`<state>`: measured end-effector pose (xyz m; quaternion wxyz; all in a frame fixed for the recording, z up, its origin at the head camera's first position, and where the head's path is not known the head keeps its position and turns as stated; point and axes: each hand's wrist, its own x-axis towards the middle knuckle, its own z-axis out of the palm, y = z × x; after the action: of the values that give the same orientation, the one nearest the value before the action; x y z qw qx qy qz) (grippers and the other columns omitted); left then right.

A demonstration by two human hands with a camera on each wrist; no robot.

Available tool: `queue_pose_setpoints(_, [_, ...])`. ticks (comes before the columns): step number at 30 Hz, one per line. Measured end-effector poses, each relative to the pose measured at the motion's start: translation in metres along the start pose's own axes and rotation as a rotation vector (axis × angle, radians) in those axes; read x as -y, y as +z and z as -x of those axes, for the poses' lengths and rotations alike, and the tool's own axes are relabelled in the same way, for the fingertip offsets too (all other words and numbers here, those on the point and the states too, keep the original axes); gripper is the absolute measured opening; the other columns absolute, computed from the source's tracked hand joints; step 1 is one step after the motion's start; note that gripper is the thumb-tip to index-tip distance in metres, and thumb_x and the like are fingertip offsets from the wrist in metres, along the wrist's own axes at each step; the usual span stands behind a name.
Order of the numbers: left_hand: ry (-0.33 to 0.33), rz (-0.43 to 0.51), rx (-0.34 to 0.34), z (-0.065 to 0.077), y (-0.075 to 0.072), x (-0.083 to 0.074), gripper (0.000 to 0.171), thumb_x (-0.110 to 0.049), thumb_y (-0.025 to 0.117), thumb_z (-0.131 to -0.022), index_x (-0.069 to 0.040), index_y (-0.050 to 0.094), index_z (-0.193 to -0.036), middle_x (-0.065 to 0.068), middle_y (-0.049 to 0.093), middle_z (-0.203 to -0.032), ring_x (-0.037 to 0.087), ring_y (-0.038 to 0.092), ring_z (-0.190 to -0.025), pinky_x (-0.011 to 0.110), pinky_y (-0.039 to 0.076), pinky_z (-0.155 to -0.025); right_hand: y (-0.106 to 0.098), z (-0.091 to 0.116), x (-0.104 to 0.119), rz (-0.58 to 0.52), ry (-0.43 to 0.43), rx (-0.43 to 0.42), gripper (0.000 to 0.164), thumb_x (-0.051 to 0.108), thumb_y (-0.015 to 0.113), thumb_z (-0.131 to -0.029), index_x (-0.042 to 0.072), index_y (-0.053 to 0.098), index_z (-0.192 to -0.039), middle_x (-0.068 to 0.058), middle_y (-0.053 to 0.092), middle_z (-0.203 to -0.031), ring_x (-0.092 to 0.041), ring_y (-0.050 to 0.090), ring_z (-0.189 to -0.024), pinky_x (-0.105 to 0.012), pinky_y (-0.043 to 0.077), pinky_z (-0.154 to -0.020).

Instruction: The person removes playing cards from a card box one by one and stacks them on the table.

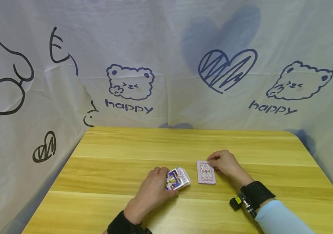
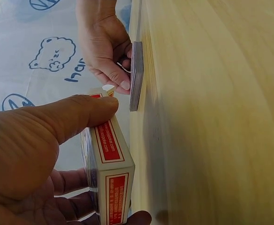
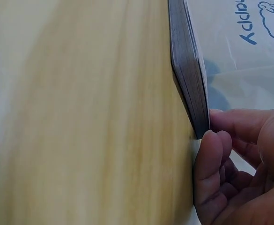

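Note:
In the head view my left hand (image 1: 153, 188) grips a playing card box (image 1: 176, 179) with a purple picture on its face, just above the table. The left wrist view shows the thumb pressed along a side of the box (image 2: 109, 145), which is white with red printed panels; fingers support it from the other side. A deck of playing cards (image 1: 206, 173) with a pink patterned back lies squared on the table, right of the box. My right hand (image 1: 225, 162) pinches its far right corner. Close up in the right wrist view, fingertips meet the deck's corner (image 3: 189, 70).
The light wood table (image 1: 119, 149) extends around both hands. White cloth (image 1: 166, 39) with drawn hearts, bears and lettering hangs behind it and along the sides. Black straps (image 1: 257, 195) encircle the wrists, and a small camera (image 1: 235, 203) sits on the right one.

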<state>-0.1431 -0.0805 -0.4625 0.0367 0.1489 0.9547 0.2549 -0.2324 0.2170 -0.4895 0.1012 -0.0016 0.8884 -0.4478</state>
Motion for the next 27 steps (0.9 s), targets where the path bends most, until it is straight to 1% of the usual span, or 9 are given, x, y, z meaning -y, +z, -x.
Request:
queue_pose_setpoints(6, [-0.004, 0.004, 0.001, -0.001, 0.000, 0.000, 0.078, -0.038, 0.094, -0.076, 0.001, 0.060, -0.134, 0.009, 0.062, -0.111, 0.018, 0.054, -0.092, 0.035, 0.053, -0.076, -0.001, 0.000, 0.000, -0.001, 0.010, 0.007, 0.013, 0.010, 0.070, -0.099, 0.004, 0.080, -0.104, -0.005, 0.072, -0.083, -0.016, 0.059, -0.064, -0.029, 0.052, -0.056])
queue_pose_setpoints(12, [-0.005, 0.005, -0.004, -0.001, -0.001, 0.000, 0.077, -0.038, 0.094, -0.077, 0.001, 0.061, -0.134, 0.010, 0.062, -0.110, 0.017, 0.054, -0.091, 0.035, 0.053, -0.075, -0.002, 0.000, 0.001, -0.064, 0.050, 0.013, 0.018, 0.013, 0.069, -0.100, 0.001, 0.079, -0.109, -0.004, 0.066, -0.079, -0.016, 0.056, -0.066, -0.030, 0.052, -0.057])
queue_pose_setpoints(14, [-0.005, 0.004, -0.005, -0.002, -0.001, 0.000, 0.077, -0.038, 0.094, -0.077, 0.001, 0.061, -0.134, 0.009, 0.062, -0.110, 0.017, 0.054, -0.091, 0.034, 0.052, -0.075, -0.003, 0.001, 0.002, -0.085, 0.061, 0.005, 0.019, 0.014, 0.069, -0.100, 0.000, 0.077, -0.111, -0.005, 0.063, -0.077, -0.016, 0.055, -0.065, -0.030, 0.051, -0.057])
queue_pose_setpoints(17, [-0.004, 0.006, -0.006, -0.002, -0.001, -0.001, 0.078, -0.038, 0.094, -0.077, 0.002, 0.060, -0.134, 0.009, 0.062, -0.110, 0.018, 0.054, -0.092, 0.035, 0.053, -0.075, -0.005, 0.005, 0.004, -0.090, 0.056, -0.039, 0.020, 0.015, 0.070, -0.100, -0.001, 0.075, -0.110, -0.006, 0.062, -0.079, -0.017, 0.055, -0.066, -0.030, 0.050, -0.057])
queue_pose_setpoints(21, [-0.004, 0.000, -0.008, -0.001, 0.000, -0.001, 0.078, -0.038, 0.094, -0.076, 0.001, 0.060, -0.135, 0.009, 0.062, -0.110, 0.018, 0.055, -0.092, 0.035, 0.053, -0.076, -0.005, 0.019, 0.011, -0.057, 0.006, -0.117, 0.020, 0.018, 0.067, -0.101, 0.000, 0.075, -0.106, -0.009, 0.070, -0.090, -0.019, 0.055, -0.074, -0.030, 0.046, -0.063])
queue_pose_setpoints(23, [-0.003, -0.002, -0.008, 0.000, 0.001, -0.001, 0.079, -0.038, 0.095, -0.075, 0.001, 0.060, -0.135, 0.009, 0.062, -0.110, 0.018, 0.055, -0.093, 0.035, 0.053, -0.076, -0.002, 0.029, 0.019, -0.063, -0.019, -0.143, 0.021, 0.018, 0.066, -0.102, 0.000, 0.076, -0.105, -0.012, 0.071, -0.093, -0.019, 0.053, -0.075, -0.029, 0.044, -0.064])
queue_pose_setpoints(27, [0.003, -0.003, -0.006, 0.001, 0.004, -0.002, 0.079, -0.038, 0.094, -0.076, 0.000, 0.060, -0.135, 0.009, 0.061, -0.110, 0.018, 0.055, -0.093, 0.034, 0.053, -0.076, 0.012, 0.050, 0.039, -0.119, -0.037, -0.169, 0.018, 0.017, 0.068, -0.101, 0.001, 0.077, -0.101, -0.009, 0.067, -0.085, -0.018, 0.051, -0.072, -0.028, 0.042, -0.061])
